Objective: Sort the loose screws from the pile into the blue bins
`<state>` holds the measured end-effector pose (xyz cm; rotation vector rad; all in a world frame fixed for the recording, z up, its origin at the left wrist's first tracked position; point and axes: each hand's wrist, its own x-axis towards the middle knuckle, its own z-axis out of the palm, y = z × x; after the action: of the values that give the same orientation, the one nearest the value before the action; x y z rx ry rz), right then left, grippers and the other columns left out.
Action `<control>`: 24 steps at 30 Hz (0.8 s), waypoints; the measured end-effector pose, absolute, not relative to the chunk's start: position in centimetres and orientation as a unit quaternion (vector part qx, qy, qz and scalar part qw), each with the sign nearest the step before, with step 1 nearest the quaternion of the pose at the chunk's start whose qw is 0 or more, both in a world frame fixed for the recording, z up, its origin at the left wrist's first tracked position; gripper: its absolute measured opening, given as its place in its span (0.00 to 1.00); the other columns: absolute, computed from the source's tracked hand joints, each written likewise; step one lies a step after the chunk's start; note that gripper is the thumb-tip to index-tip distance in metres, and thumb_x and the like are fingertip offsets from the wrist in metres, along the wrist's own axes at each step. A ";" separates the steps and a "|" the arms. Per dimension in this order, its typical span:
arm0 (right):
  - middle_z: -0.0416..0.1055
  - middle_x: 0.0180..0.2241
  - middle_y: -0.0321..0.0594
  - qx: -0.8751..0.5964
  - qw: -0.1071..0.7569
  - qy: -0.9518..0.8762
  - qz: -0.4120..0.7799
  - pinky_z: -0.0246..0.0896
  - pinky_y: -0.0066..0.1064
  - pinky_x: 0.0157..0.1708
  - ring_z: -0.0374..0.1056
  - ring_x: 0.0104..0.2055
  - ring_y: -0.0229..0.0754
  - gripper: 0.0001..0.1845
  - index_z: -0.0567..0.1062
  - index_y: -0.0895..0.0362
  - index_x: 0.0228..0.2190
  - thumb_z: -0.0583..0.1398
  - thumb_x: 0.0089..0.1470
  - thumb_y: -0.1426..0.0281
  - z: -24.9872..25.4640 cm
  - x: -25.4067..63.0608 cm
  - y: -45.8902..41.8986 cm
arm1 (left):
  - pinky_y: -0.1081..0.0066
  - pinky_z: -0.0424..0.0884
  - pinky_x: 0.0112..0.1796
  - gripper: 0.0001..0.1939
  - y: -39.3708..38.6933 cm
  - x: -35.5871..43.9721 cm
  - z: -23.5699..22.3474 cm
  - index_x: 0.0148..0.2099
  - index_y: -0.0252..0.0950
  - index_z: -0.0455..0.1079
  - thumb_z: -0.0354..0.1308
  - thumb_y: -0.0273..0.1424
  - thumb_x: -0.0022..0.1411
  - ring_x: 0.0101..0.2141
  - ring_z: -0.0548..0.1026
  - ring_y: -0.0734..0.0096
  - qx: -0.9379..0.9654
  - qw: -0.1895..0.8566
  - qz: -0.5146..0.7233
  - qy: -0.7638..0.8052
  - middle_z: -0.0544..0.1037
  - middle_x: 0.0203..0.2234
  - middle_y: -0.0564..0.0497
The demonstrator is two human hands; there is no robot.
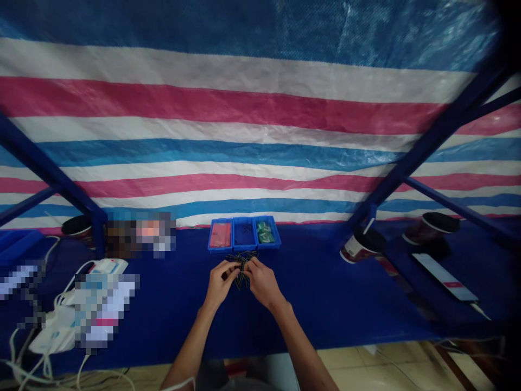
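A loose pile of thin dark pieces like screws or nails lies on the blue tabletop in front of me. Over the near part of the pile, my left hand has its thumb and forefinger pinched together. My right hand is closed too, its fingertips almost touching the left ones. Whatever sits between the fingertips is too small to make out. Just behind the pile stand three joined blue bins: the left bin with flat red pieces, the middle bin with a few dark pieces, the right bin with small green-and-white pieces.
Dark-topped cups stand to the right, beside a phone on a cable. White power strips and tangled cables lie at the left, near blurred-out items. Blue frame posts rise on both sides before a striped tarp.
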<state>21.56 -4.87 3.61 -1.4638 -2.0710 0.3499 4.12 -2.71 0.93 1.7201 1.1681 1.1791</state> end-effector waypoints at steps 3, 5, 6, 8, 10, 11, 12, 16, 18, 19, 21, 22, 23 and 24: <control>0.69 0.36 0.38 -0.540 0.270 -0.790 0.106 0.54 0.28 0.30 0.68 0.34 0.40 0.07 0.70 0.54 0.35 0.56 0.62 0.78 4.4 21.1 -4.6 | 0.74 0.64 0.29 0.16 -2.6 4.0 0.7 0.40 0.35 0.80 0.59 0.42 0.64 0.26 0.69 0.71 0.668 0.361 0.462 0.457 0.74 0.29 0.48; 0.70 0.36 0.39 -0.537 0.265 -0.795 0.094 0.55 0.29 0.30 0.68 0.35 0.40 0.07 0.70 0.54 0.36 0.55 0.62 0.78 4.7 20.9 -4.4 | 0.74 0.63 0.29 0.16 -2.5 4.0 0.6 0.39 0.35 0.80 0.59 0.42 0.64 0.26 0.68 0.71 0.667 0.360 0.463 0.459 0.74 0.29 0.48; 0.70 0.37 0.39 -0.535 0.265 -0.797 0.090 0.55 0.29 0.30 0.68 0.35 0.40 0.07 0.70 0.54 0.37 0.55 0.63 0.78 4.8 20.8 -4.3 | 0.74 0.63 0.29 0.16 -2.5 4.0 0.6 0.38 0.35 0.80 0.59 0.42 0.64 0.26 0.68 0.71 0.668 0.360 0.463 0.459 0.74 0.28 0.48; 0.70 0.37 0.39 -0.530 0.265 -0.801 0.086 0.56 0.29 0.31 0.68 0.36 0.41 0.07 0.71 0.54 0.37 0.55 0.63 0.78 4.9 20.6 -4.2 | 0.74 0.62 0.28 0.16 -2.6 4.1 0.5 0.36 0.35 0.80 0.60 0.42 0.64 0.25 0.67 0.72 0.673 0.359 0.461 0.455 0.73 0.26 0.49; 0.70 0.38 0.39 -0.523 0.267 -0.804 0.089 0.57 0.29 0.32 0.68 0.36 0.41 0.08 0.71 0.55 0.37 0.55 0.63 0.78 5.0 20.4 -4.1 | 0.74 0.62 0.28 0.15 -2.6 4.1 0.6 0.34 0.35 0.80 0.60 0.41 0.63 0.25 0.66 0.72 0.677 0.357 0.458 0.451 0.72 0.26 0.50; 0.70 0.38 0.40 -0.520 0.268 -0.806 0.092 0.57 0.28 0.32 0.68 0.36 0.41 0.07 0.71 0.55 0.37 0.55 0.63 0.78 5.0 20.3 -4.1 | 0.74 0.62 0.28 0.15 -2.7 4.2 0.6 0.34 0.35 0.80 0.60 0.41 0.63 0.25 0.66 0.72 0.679 0.357 0.458 0.449 0.73 0.26 0.50; 0.70 0.38 0.40 -0.516 0.271 -0.806 0.098 0.58 0.28 0.32 0.69 0.36 0.41 0.07 0.71 0.55 0.37 0.55 0.63 0.77 5.0 20.1 -4.1 | 0.74 0.62 0.28 0.14 -2.7 4.2 0.7 0.35 0.35 0.80 0.61 0.40 0.63 0.25 0.67 0.72 0.681 0.357 0.457 0.447 0.73 0.27 0.50; 0.71 0.38 0.40 -0.513 0.327 -0.780 0.145 0.60 0.28 0.34 0.70 0.37 0.41 0.08 0.72 0.54 0.39 0.53 0.66 0.73 4.4 19.8 -4.1 | 0.75 0.62 0.27 0.13 -2.9 4.1 0.9 0.35 0.35 0.79 0.61 0.39 0.63 0.25 0.68 0.73 0.683 0.354 0.456 0.448 0.74 0.27 0.50; 0.71 0.38 0.40 -0.520 0.374 -0.749 0.172 0.61 0.28 0.38 0.70 0.38 0.41 0.09 0.73 0.54 0.41 0.52 0.67 0.71 3.6 19.8 -4.4 | 0.75 0.62 0.27 0.13 -3.0 4.1 0.9 0.35 0.34 0.78 0.61 0.39 0.63 0.25 0.69 0.73 0.672 0.355 0.458 0.461 0.75 0.26 0.50; 0.71 0.38 0.40 -0.524 0.393 -0.733 0.183 0.61 0.28 0.39 0.70 0.39 0.42 0.10 0.73 0.54 0.42 0.52 0.68 0.70 3.1 19.8 -4.6 | 0.75 0.63 0.27 0.12 -3.0 4.1 0.9 0.35 0.34 0.78 0.61 0.39 0.63 0.25 0.70 0.72 0.665 0.358 0.459 0.468 0.76 0.26 0.50; 0.71 0.38 0.40 -0.532 0.420 -0.707 0.200 0.62 0.29 0.40 0.70 0.40 0.42 0.10 0.74 0.53 0.42 0.53 0.67 0.69 2.1 19.8 -5.1 | 0.74 0.64 0.28 0.12 -2.9 4.0 0.7 0.37 0.34 0.78 0.61 0.38 0.62 0.27 0.73 0.70 0.652 0.369 0.458 0.478 0.78 0.27 0.50; 0.71 0.38 0.40 -0.535 0.427 -0.699 0.209 0.62 0.30 0.40 0.70 0.40 0.43 0.09 0.74 0.53 0.42 0.53 0.67 0.69 1.5 19.8 -5.4 | 0.74 0.65 0.29 0.12 -2.9 4.0 0.6 0.37 0.34 0.78 0.61 0.38 0.62 0.28 0.74 0.69 0.647 0.376 0.456 0.481 0.79 0.27 0.49; 0.71 0.38 0.40 -0.536 0.433 -0.692 0.217 0.62 0.30 0.39 0.70 0.39 0.42 0.09 0.74 0.53 0.42 0.54 0.66 0.69 1.1 19.8 -5.6 | 0.74 0.65 0.29 0.11 -2.9 4.0 0.6 0.38 0.34 0.78 0.61 0.38 0.62 0.29 0.76 0.68 0.644 0.383 0.454 0.482 0.80 0.28 0.49; 0.71 0.38 0.40 -0.536 0.437 -0.686 0.225 0.62 0.30 0.39 0.69 0.39 0.42 0.09 0.74 0.53 0.42 0.54 0.66 0.69 0.7 19.8 -5.7 | 0.74 0.66 0.30 0.11 -2.9 4.0 0.6 0.38 0.34 0.77 0.61 0.38 0.62 0.30 0.76 0.67 0.643 0.389 0.452 0.482 0.81 0.29 0.49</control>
<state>19.85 -5.75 0.71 -1.3333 -1.7055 0.5606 3.98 -2.93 0.55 1.6346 1.2247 1.1486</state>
